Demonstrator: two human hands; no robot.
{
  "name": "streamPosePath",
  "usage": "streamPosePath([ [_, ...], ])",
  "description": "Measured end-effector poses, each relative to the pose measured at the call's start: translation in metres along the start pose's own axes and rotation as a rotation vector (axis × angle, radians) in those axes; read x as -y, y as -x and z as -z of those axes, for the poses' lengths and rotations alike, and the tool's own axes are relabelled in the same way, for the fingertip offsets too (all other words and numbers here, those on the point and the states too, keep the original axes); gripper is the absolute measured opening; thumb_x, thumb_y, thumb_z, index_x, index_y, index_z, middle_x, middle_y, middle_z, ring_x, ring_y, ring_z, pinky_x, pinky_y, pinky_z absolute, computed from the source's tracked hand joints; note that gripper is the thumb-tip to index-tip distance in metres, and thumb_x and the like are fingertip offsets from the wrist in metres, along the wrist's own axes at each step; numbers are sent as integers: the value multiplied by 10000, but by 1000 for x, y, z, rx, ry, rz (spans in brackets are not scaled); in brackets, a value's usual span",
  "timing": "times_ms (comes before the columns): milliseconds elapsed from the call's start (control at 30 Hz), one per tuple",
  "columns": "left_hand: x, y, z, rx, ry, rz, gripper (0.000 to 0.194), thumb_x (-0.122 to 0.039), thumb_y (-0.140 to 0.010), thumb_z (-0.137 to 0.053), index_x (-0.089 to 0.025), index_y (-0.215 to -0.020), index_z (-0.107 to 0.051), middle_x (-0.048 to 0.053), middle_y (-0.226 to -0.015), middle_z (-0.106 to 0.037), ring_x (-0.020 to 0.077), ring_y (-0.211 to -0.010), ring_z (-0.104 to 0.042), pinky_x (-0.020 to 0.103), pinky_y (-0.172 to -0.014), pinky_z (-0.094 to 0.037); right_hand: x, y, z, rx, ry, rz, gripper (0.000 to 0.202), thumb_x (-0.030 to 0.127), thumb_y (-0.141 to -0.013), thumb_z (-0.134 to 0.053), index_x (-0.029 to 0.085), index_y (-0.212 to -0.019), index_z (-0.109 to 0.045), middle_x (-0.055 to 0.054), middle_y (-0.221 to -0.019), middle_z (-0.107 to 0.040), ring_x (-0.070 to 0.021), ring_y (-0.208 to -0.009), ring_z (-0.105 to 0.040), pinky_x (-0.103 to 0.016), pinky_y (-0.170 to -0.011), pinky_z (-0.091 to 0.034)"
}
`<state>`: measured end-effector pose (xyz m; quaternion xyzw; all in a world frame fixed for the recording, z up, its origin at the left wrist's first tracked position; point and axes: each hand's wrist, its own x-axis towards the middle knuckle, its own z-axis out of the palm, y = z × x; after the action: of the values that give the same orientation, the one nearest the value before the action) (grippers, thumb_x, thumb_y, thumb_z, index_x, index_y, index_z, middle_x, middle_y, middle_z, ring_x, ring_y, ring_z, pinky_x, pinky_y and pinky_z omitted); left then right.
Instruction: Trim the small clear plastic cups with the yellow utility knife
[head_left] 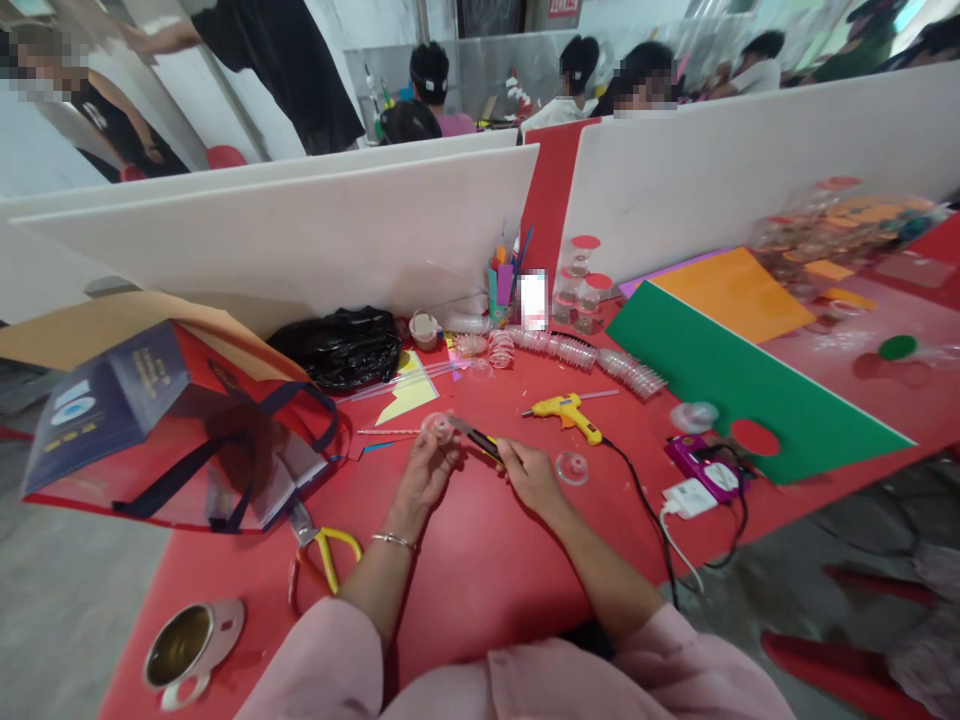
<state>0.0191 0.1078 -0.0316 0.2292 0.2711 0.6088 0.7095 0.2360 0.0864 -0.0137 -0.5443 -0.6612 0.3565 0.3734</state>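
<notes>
Between the fingers of my left hand is a small clear plastic lid, held up over the red table. My right hand grips a utility knife with a black and yellow handle, its blade end pointing left and close to the lid. Whether the blade touches the lid I cannot tell. Another clear lid lies flat to the right of my right hand. Beyond it rests a yellow hot glue gun, its black cord trailing toward the table's front edge.
Rows of nested clear plastic lids lie behind the glue gun. A green board and purple power strip are right. Left are a red bag, scissors and a mug of liquid. White partitions stand behind.
</notes>
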Motion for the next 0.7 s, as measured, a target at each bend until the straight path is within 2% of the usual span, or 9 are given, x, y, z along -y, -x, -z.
streamPosePath([
  [167, -1, -1, -3, -13, -4, -39, 433, -389, -846, -840, -199, -1217, -721, 115, -1207, -741, 197, -1033, -709, 296, -839, -573, -3, -2, 3, -101, -46, -8, 514, 569, -1063, -372, 224, -1138, -746, -20, -793, -742, -172, -726, -688, -268, -681, -505],
  [233, -1, -1, -4, -14, -19, -27, 436, -372, -849, -839, -216, -1237, -717, 105, -1221, -738, 188, -1034, -706, 314, -877, -568, -2, -2, 2, -131, -62, 61, 461, 532, -1063, -398, 242, -1185, -735, -40, -940, -771, -189, -864, -714, -296, -799, -537],
  [333, 0, 1, -5, 17, -68, -4, 408, -359, -854, -832, -208, -1217, -725, 111, -1226, -733, 204, -1034, -708, 345, -892, -571, 0, -1, -1, -142, -45, 171, 381, 478, -1049, -462, 277, -1255, -712, -60, -1183, -753, -216, -1107, -695, -355, -994, -516],
  [400, 2, 4, -8, 55, -132, 35, 397, -357, -846, -835, -184, -1189, -733, 127, -1184, -739, 226, -981, -721, 371, -857, -582, 2, -1, -4, -130, -49, 188, 367, 480, -1013, -547, 285, -1287, -694, -67, -1234, -735, -225, -1154, -679, -379, -1036, -503],
  [500, 6, 9, -13, 116, -229, 91, 285, -353, -803, -868, -145, -966, -761, 124, -1066, -749, 233, -897, -721, 380, -812, -586, 6, 0, -7, -103, -99, 137, 440, 503, -875, -746, 275, -1250, -709, -65, -1195, -742, -235, -1100, -687, -386, -1010, -517],
  [567, 8, 12, -15, 172, -267, 111, 274, -350, -773, -891, -128, -789, -730, 111, -985, -743, 215, -860, -706, 364, -811, -577, 9, 0, -9, -62, -195, 48, 463, 501, -804, -814, 261, -1191, -729, -46, -1115, -759, -221, -1006, -696, -364, -933, -542],
  [633, 10, 13, -16, 223, -286, 115, 293, -338, -765, -898, -121, -720, -706, 103, -959, -735, 198, -857, -691, 350, -838, -563, 13, 0, -10, -14, -324, -54, 460, 506, -773, -835, 232, -1130, -740, -23, -1008, -764, -188, -876, -683, -316, -810, -548],
  [700, 10, 13, -14, 244, -289, 105, 276, -321, -763, -900, -119, -731, -714, 107, -1009, -735, 199, -895, -690, 359, -886, -555, 16, 0, -11, 14, -428, -130, 457, 518, -747, -849, 197, -1054, -744, 2, -871, -738, -145, -736, -632, -266, -681, -510],
])
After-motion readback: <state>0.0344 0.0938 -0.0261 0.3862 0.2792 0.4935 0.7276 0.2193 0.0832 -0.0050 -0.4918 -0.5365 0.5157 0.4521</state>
